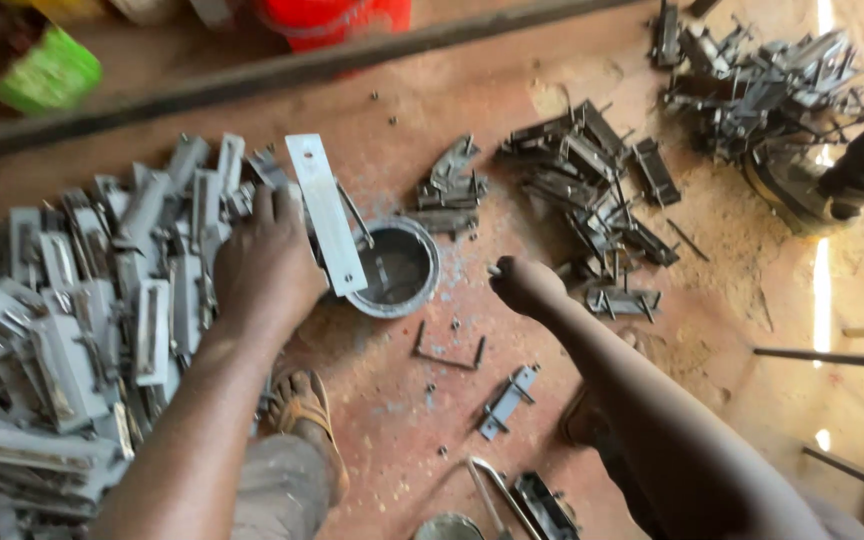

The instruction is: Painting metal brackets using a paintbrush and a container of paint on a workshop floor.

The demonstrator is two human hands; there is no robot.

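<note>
Grey metal strip (325, 212) is clamped in left hand (267, 268) over round tin (394, 266); right hand (525, 285) is fisted.

Your left hand (267, 265) sits hemmed in: the heap of grey metal brackets (72, 330) crowds its left side, and the round metal tin (397, 268) lies just to its right. Between the tin and your right hand (524, 285) a strip of bare floor (472, 250) stays passable. Below it, a bent wire staple (447, 352) and a lone bracket (507, 400) lie in the way. The dark assembled pile (592, 190) blocks the far right.
</note>
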